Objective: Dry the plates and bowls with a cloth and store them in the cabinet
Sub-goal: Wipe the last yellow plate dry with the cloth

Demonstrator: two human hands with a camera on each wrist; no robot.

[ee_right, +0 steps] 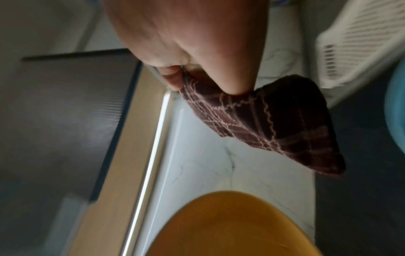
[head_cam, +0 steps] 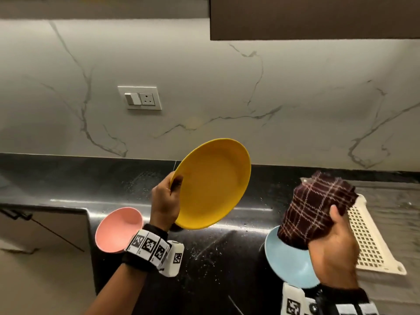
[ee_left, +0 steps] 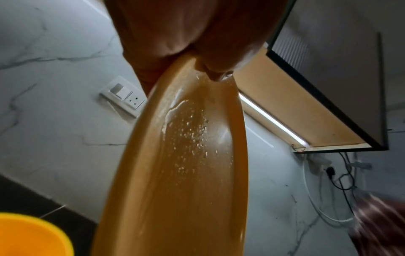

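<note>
While left hand [head_cam: 164, 202] pinches wet, slippery yellow plate [head_cam: 212, 185] at rim, right hand [head_cam: 333, 246] clutches soft cloth [head_cam: 316, 210]; grip firmly.

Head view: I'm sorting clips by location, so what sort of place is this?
Most likely a home kitchen: a dark counter under a marble-look backsplash, a wall cabinet overhead, and a white drying tray beside bowls.
</note>
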